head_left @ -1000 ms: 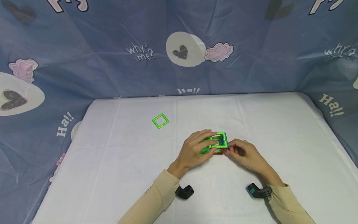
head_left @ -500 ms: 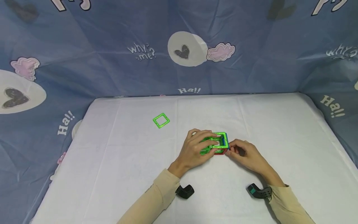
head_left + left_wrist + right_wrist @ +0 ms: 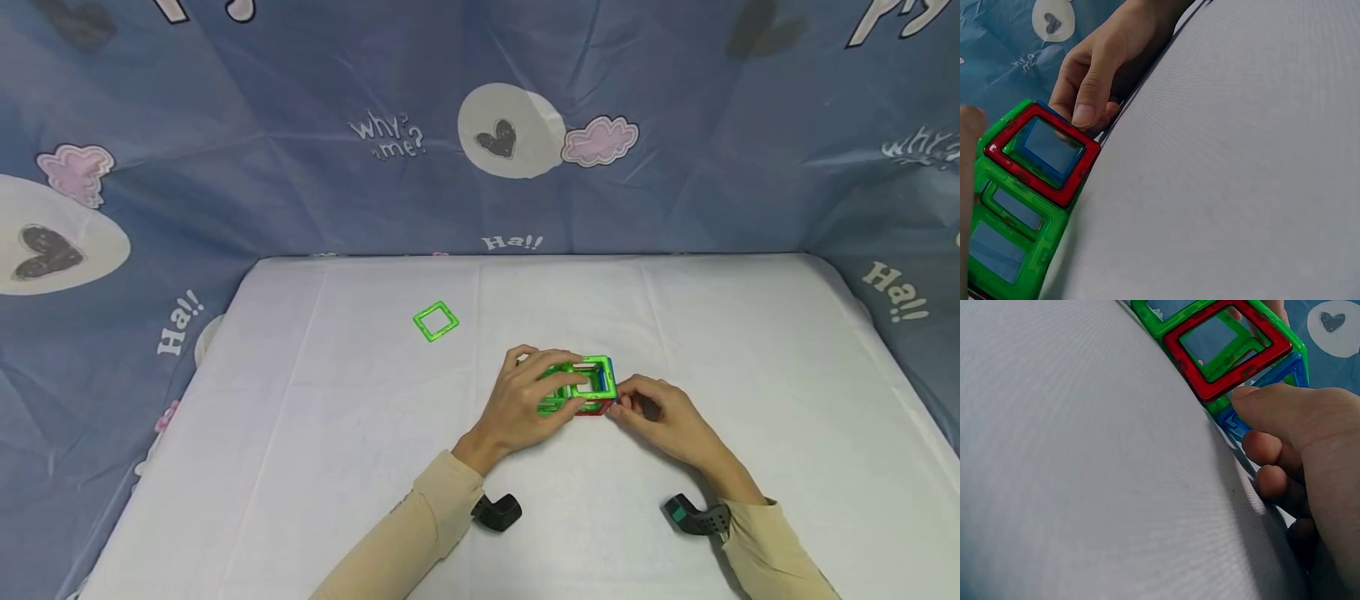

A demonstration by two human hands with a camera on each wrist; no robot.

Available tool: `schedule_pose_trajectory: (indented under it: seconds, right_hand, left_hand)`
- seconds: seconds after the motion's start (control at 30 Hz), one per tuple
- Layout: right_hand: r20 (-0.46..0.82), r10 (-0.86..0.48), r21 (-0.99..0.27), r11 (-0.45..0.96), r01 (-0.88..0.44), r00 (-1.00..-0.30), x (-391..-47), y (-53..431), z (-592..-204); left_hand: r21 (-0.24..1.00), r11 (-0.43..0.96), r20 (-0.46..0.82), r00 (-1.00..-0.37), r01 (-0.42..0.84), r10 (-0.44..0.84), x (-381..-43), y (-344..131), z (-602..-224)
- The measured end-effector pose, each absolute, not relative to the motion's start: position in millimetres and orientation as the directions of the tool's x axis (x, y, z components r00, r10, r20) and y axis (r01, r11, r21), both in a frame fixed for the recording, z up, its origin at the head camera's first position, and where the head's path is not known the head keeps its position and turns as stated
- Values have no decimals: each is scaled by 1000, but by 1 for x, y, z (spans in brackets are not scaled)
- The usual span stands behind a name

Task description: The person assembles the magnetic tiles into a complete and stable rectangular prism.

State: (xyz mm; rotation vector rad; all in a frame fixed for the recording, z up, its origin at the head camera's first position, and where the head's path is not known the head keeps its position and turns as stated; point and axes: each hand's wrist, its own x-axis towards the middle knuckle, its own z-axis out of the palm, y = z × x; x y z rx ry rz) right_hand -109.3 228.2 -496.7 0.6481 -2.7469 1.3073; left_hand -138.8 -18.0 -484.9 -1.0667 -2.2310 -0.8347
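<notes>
A block built of square magnetic tile frames (image 3: 597, 395), green on top, lies on the white cloth. Red tile (image 3: 1082, 177) forms its near side, with larger green framing to the left. A blue tile (image 3: 1299, 365) stands at its right end. From above and the left, my left hand (image 3: 517, 406) holds the block, fingers over the top and thumb along the near side. My right hand (image 3: 670, 422) pinches the blue tile low at the right end, thumb in front and the other fingers curled. The left palm hides part of the block.
One loose green square tile (image 3: 444, 332) lies flat on the cloth, farther back and left of the block. A blue printed curtain (image 3: 360, 200) rises behind the white-covered table (image 3: 337, 450). Black wrist devices (image 3: 498, 512) hang below both sleeves.
Both hands keep almost the same hold on the block. The whole head view has shifted slightly, moving the scenery a little to the right. The loose green tile lies as before.
</notes>
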Motion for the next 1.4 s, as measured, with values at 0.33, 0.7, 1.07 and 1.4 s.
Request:
schedule_pose_trajectory:
  seconds: [0.33,0.7,1.07,1.4]
  right_hand:
    - [220,-321,-740,560,-372,-921,-99,227,-476]
    - [189,-317,-770,539,-341,-929,-94,225,-466]
    - [170,-352,-803,492,-337,-921,-100,214,-469]
    - [188,-346,-788,505,-351,-919,-101,219,-466]
  left_hand:
    - [667,371,631,-754,647,182,-152,-20,-490]
    - [667,600,582,-812,441,-50,-180,-65,-492]
    - [669,734,392,-894,116,-216,-188,-133,-497]
    - [621,777,333,-931,99,-147,-190,-133,-500]
